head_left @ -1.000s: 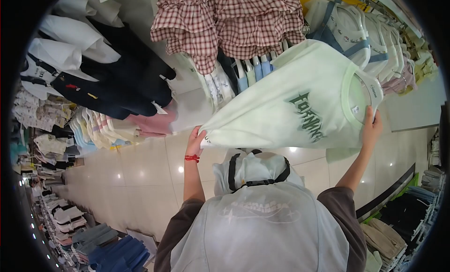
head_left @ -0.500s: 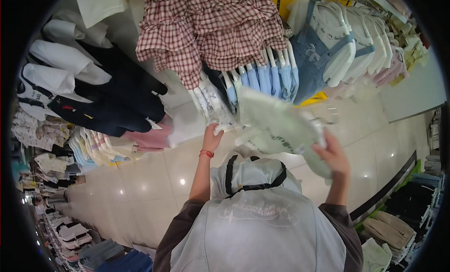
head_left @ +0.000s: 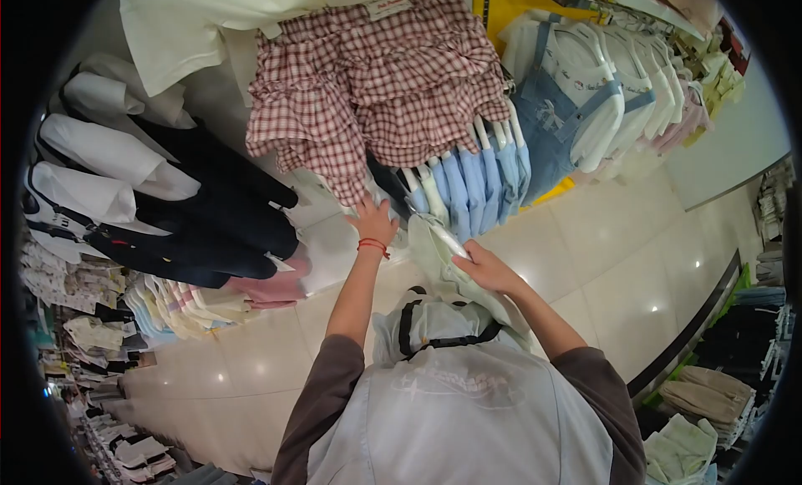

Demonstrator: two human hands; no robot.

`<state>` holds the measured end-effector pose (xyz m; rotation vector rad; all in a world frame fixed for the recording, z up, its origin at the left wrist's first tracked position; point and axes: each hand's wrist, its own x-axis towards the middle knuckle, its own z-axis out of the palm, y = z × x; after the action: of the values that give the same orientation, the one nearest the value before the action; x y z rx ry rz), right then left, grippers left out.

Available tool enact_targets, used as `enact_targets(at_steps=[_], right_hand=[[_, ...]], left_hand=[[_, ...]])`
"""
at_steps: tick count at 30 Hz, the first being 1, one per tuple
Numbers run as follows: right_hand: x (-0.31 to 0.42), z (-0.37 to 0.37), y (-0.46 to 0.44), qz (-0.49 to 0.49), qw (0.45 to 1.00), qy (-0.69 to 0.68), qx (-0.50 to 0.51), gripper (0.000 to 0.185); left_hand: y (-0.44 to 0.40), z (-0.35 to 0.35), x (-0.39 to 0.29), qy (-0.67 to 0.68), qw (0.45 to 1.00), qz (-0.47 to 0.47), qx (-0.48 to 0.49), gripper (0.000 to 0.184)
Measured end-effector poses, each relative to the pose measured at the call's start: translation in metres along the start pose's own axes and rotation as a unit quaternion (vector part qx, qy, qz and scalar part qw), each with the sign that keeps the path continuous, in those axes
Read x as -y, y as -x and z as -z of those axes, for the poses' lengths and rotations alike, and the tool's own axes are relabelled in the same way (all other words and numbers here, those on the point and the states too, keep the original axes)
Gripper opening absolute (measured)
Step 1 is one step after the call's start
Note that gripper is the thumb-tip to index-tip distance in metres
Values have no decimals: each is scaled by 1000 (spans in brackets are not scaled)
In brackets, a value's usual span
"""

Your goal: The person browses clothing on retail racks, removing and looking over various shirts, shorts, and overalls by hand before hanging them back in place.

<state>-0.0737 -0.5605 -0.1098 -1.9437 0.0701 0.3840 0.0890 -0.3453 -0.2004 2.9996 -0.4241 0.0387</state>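
My left hand (head_left: 375, 221), with a red band at the wrist, is raised with its fingers apart at the lower edge of the red plaid ruffled garment (head_left: 376, 76). My right hand (head_left: 487, 268) is closed on the white hanger (head_left: 449, 241) of the pale green shirt (head_left: 433, 255). That shirt hangs edge-on below the rack, just right of my left hand, its print out of sight. Beside the hanger's top, light blue garments (head_left: 468, 188) hang in a close row on white hangers.
Navy garments with white sleeves (head_left: 209, 209) hang at the left. Denim pinafores over white shirts (head_left: 560, 109) hang at the upper right. Folded beige clothes (head_left: 706, 393) lie at the lower right. Glossy floor tiles (head_left: 242, 360) run below the racks.
The green shirt, earlier spread between both hands, has swung to the left and now hangs edge-on. My left hand let go of its hem and moved up to the plaid garment.
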Motion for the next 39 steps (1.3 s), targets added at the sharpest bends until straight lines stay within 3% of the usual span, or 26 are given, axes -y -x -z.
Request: enact_targets(at_steps=[6,13,16,24,30,39], right_hand=[[19,-43,-63,20,1000,-13,-1,37],[31,-75,-139,18,989,-86,-123,37],[35,-80,-165,77,981,-39,-174,37],[34,-87,-222,100,964,-40,-245,36],[28,-92,-235,2,984,-31,-175,44],[13,-97,-233,19,988,13,-155,50]], left_hand=[[18,4,36,40,996,-68,-33,42],[23,13,52,135,983,-114,-55,39],[24,21,48,145,980,-126,-49,37],[26,18,42,162,975,-138,-57,35],[25,15,49,173,971,-146,-74,32],[22,17,53,210,966,-141,-61,31]])
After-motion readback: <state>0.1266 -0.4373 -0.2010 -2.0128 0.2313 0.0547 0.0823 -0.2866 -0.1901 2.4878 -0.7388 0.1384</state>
